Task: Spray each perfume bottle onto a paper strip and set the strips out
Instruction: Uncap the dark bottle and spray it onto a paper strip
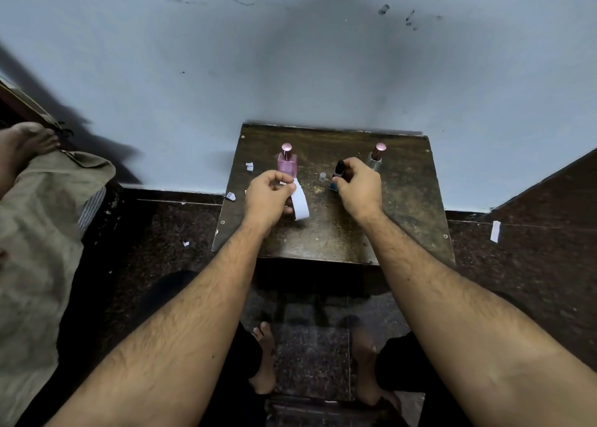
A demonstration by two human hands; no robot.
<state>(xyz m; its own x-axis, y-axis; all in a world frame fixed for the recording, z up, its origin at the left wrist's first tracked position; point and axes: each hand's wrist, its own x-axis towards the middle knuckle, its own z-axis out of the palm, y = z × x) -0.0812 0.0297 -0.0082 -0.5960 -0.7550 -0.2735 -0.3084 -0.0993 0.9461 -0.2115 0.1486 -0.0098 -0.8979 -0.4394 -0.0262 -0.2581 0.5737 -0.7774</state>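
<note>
On a small dark wooden table (pixel 403 207), my left hand (pixel 268 197) pinches the top of a white paper strip (pixel 300 203) that hangs down over the tabletop. My right hand (pixel 358 186) grips a small dark bottle with a black sprayer top (pixel 338 169), tilted toward the strip. A pink square perfume bottle with a pink cap (pixel 287 163) stands behind my left hand. A clear bottle with a pink cap (pixel 377 155) stands behind my right hand, partly hidden. A small clear cap (pixel 322 177) stands between the hands.
Torn paper scraps lie at the table's left side (pixel 249 166) and left edge (pixel 230 196). One white strip (pixel 495 231) lies on the dark floor to the right. A person's foot and khaki cloth (pixel 42 207) are at the left. The wall is close behind the table.
</note>
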